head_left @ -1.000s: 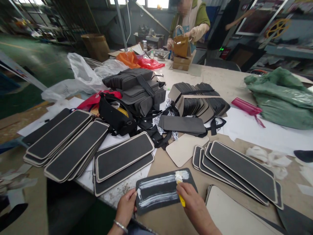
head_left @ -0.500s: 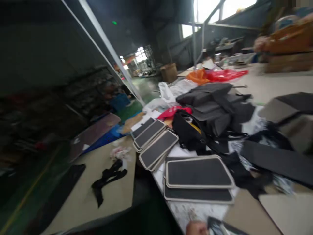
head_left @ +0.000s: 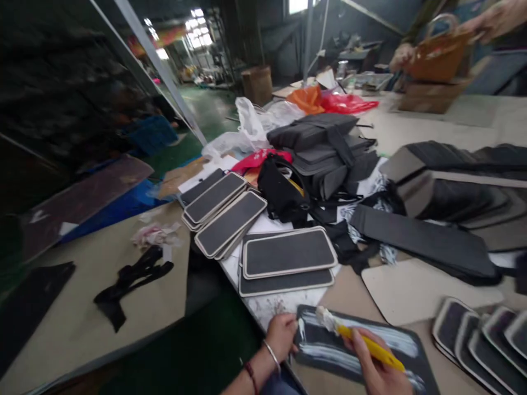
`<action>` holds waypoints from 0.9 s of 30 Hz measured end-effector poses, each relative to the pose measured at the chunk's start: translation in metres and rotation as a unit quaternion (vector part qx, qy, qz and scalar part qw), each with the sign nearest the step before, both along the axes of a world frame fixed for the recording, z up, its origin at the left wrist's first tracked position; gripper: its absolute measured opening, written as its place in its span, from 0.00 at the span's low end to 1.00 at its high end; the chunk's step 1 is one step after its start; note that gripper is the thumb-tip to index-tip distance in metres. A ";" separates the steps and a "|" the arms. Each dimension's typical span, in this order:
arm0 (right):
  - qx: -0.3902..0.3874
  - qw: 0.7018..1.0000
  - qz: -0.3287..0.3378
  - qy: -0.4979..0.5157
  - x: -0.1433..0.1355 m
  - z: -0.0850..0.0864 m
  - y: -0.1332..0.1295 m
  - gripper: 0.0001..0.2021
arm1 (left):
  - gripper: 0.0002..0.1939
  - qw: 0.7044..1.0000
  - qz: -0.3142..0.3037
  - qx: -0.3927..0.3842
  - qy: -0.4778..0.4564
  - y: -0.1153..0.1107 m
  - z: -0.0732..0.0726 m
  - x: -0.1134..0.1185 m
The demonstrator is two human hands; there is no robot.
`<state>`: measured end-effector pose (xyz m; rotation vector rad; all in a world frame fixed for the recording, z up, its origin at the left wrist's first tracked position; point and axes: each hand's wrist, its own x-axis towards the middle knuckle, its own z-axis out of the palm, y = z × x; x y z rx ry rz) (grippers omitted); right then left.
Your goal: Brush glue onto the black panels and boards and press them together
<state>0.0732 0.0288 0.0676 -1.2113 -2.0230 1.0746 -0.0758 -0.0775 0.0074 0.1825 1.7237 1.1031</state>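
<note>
- The right hand (head_left: 376, 362) was closed round the yellow handle of a brush (head_left: 370, 348), its thumb and fingers wrapped on it with no open gap showing.
- The left hand (head_left: 281, 337) pinched the short left edge of a dark panel (head_left: 325, 336), near the corner; the fingers beneath were mostly out of sight.
- The dark panel lay from the left hand towards three and four o'clock, passing under the brush and partly behind the right hand. Its long axis ran roughly from between nine and ten o'clock to between three and four.
- The brush slanted a little more steeply, its white-coated bristles (head_left: 327, 318) towards ten o'clock from the right hand, over the panel's upper left end. Whether they touched the surface could not be told.
- The left hand was the nearer one to the bristles, which sat at about two o'clock from it; the right hand was at the handle's middle.
- White streaks ran along the panel's length, with a dark band between them.
- Around it on the worktop (head_left: 269, 307), a stack of pale-edged panels (head_left: 290, 252) stood towards eleven o'clock, a beige board (head_left: 428, 291) towards one, and a fanned stack (head_left: 486, 334) towards three.
- Well apart, towards one o'clock, a co-worker's hand (head_left: 403, 56) was beside an orange-brown bag (head_left: 440, 57).
</note>
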 end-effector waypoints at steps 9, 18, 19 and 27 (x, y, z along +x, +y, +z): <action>-0.238 0.965 -0.099 0.045 -0.029 0.002 -0.006 0.26 | 0.10 0.999 -0.026 -0.032 0.028 0.005 0.011 -0.010; -0.147 0.984 -0.082 0.053 -0.013 0.003 -0.019 0.19 | 0.10 0.999 -0.023 -0.040 0.030 0.007 0.014 -0.008; -0.145 0.985 -0.071 0.062 -0.016 0.000 -0.023 0.18 | 0.10 0.998 -0.022 -0.039 0.032 0.007 0.014 -0.008; -0.117 0.990 -0.019 0.070 -0.008 -0.011 -0.045 0.13 | 0.13 0.997 -0.029 -0.031 0.061 0.006 0.013 -0.008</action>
